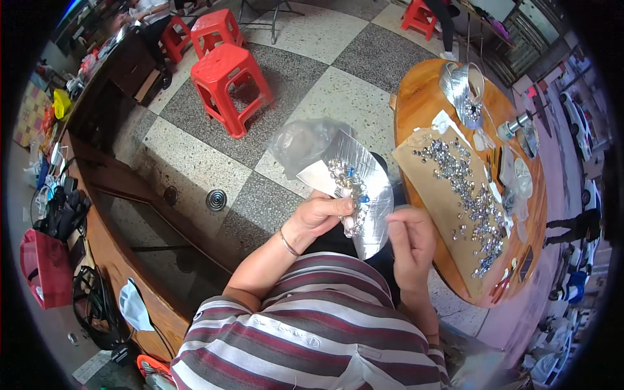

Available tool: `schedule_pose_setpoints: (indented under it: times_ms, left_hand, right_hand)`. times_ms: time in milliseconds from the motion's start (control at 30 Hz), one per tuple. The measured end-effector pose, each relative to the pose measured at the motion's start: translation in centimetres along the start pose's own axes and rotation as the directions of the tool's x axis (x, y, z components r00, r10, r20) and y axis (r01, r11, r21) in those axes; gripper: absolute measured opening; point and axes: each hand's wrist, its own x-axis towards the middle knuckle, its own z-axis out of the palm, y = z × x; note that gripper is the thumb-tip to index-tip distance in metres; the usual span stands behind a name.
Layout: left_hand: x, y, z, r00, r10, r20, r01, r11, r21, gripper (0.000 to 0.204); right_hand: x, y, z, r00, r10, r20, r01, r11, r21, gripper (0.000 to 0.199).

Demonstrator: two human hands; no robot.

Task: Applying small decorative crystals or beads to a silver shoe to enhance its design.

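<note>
In front of my body, my left hand [322,213] holds a curved, shiny silver piece [376,198] with its thumb on top. Clear, pearly and blue gems [351,179] crowd its left part, close to that thumb. My right hand [413,244] is beside the piece's right edge. Its thumb and forefinger are pinched together; whatever is between them is too small to make out. To the right, many loose, glittering gems [455,166] lie spread over a sheet of brown paper [429,201].
The paper rests on an oval wooden table [413,91], with rolled silver strips [478,84] at its far end and red-handled pliers [500,289] near its front. Red stools [227,75] stand ahead on the tiled floor. A wooden counter [123,260] curves along the left, holding a pale mask [133,305].
</note>
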Motion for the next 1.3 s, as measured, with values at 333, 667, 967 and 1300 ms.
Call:
schedule_pose_setpoints:
  times_ms: [333,667,967,1300]
  left_hand:
    - [-1.6,2.5,0.5,1.000,-0.001,0.015,0.000,0.995,0.097,0.051]
    - [-1.9,2.9,-0.1,1.000,-0.030,0.006,0.029,0.986,0.166,0.051]
    - [-1.5,2.4,0.2,0.998,-0.062,-0.014,0.063,0.992,0.113,0.050]
    - [-1.6,2.7,0.7,0.998,-0.037,-0.050,0.046,0.980,0.196,0.054]
  right_hand:
    - [0.3,0.5,2.2,0.996,-0.090,0.007,0.089,0.964,-0.251,0.012]
    - [-0.1,2.5,2.0,0.984,-0.159,0.079,0.175,0.937,-0.301,0.017]
    - [0.1,2.6,1.9,0.978,-0.199,0.060,0.208,0.942,-0.262,0.018]
    - [0.0,3.2,1.1,0.986,-0.117,0.119,0.140,0.969,-0.206,0.018]
